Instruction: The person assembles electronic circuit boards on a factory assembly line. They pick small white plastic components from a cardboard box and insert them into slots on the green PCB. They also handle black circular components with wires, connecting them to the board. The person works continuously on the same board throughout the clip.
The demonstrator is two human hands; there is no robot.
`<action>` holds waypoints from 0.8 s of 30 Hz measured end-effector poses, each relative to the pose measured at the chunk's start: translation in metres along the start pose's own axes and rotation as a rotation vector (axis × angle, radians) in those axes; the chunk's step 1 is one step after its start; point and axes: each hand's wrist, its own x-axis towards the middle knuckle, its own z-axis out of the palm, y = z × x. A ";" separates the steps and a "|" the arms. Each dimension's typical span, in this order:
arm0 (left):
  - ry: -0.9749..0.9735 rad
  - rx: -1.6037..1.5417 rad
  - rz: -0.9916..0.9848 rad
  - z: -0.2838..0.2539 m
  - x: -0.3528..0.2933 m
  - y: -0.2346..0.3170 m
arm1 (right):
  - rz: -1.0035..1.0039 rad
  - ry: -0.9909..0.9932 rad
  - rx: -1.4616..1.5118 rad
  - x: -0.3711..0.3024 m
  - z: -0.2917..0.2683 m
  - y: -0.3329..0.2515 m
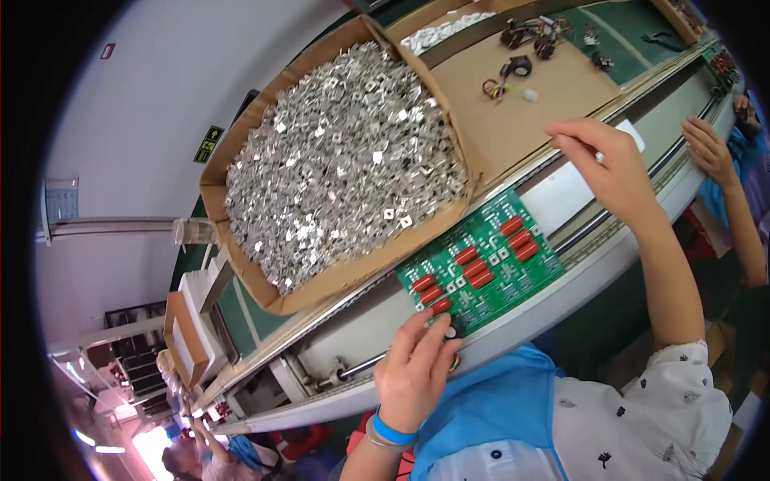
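Note:
A green circuit board [501, 276] with red rectangular components [475, 267] in groups and small silvery square pieces lies across the conveyor rails. My left hand [413, 373] is at its near left corner, fingers bent and drawn together around a small dark part [451, 330]; what exactly they grip is mostly hidden. A blue band and a bracelet circle that wrist. My right hand [609, 164] is raised beyond the board's right end, thumb and forefinger nearly together. Whether something small is between them, I cannot make out. Behind that hand shows a white flat piece [631, 135].
A large cardboard box [473, 192] heaped with small silvery metal pieces [345, 160] stands behind the board. Right of it, a cardboard sheet [545, 104] bears black ring-shaped parts with wires [517, 68]. At the far right, another person's hand [710, 148] is by the conveyor rail [513, 321].

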 end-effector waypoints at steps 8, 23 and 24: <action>0.000 -0.973 -0.564 0.013 -0.020 -0.031 | 0.022 0.046 -0.102 -0.079 -0.012 -0.016; -0.429 -1.225 -0.341 0.090 0.095 0.029 | 0.117 0.219 -0.153 -0.156 -0.050 -0.005; -0.463 -1.169 -0.290 0.096 0.104 0.037 | 0.175 0.217 -0.200 -0.154 -0.054 -0.005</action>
